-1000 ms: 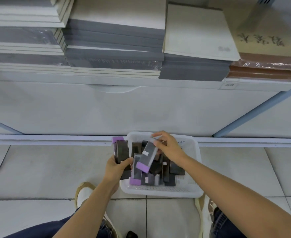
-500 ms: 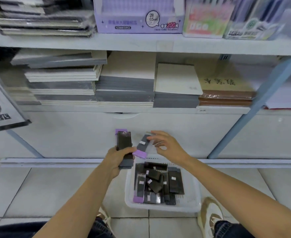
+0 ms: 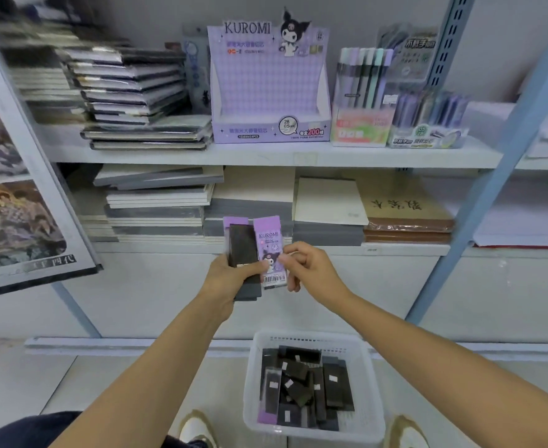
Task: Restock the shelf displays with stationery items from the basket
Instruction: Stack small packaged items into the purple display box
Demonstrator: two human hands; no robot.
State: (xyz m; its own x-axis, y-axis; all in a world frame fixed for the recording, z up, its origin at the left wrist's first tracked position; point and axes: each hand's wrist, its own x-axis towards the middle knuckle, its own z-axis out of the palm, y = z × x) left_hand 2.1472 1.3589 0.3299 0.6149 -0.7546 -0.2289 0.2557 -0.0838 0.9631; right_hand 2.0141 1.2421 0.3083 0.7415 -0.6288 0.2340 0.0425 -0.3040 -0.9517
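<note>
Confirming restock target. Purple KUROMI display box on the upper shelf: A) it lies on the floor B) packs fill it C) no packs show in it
C: the KUROMI display box shows only its bare checkered back panel; the left hand grips a stack of packs, the right hand pinches one pack.

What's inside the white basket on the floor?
The basket holds a jumbled pile of dark packs with small white stickers. Whatever lies beneath the top packs is covered.
</note>
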